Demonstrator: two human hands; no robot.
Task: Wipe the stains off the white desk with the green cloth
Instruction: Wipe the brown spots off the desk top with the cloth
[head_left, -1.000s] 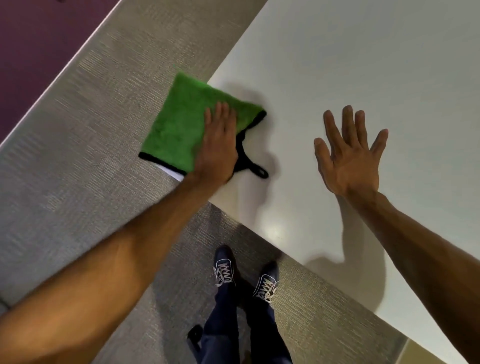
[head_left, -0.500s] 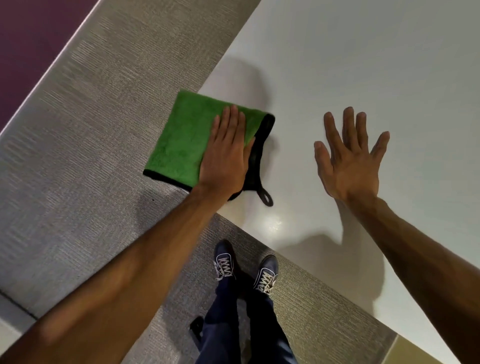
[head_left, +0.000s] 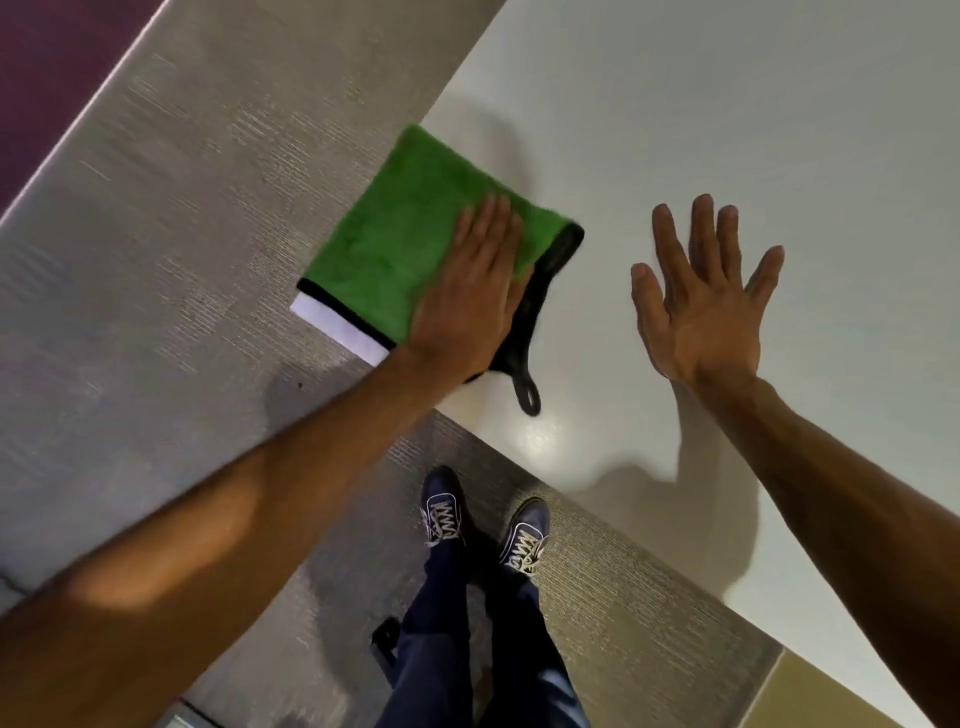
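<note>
Grey carpet (head_left: 156, 260), maroon strip (head_left: 47, 67)

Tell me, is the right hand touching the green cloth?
Apart. The head view shows the right hand spread open, with bare white desk between it and the green cloth, which lies under the left hand.

Green cloth (head_left: 400, 234) at the corner of the white tabletop (head_left: 727, 130).

The cloth was a square of thick, fluffy green pile with a black edge binding, a black loop at its near corner and a white label sticking out from its left edge. It lay flat and turned diagonally, with its left part hanging out past the tabletop's edge over the grey carpet. The left hand (head_left: 470, 296) lay pressed flat on its right half, fingers stretched. The tabletop was smooth, plain white and faintly glossy, with a soft glare spot near its corner; no stain could be made out on it.
</note>
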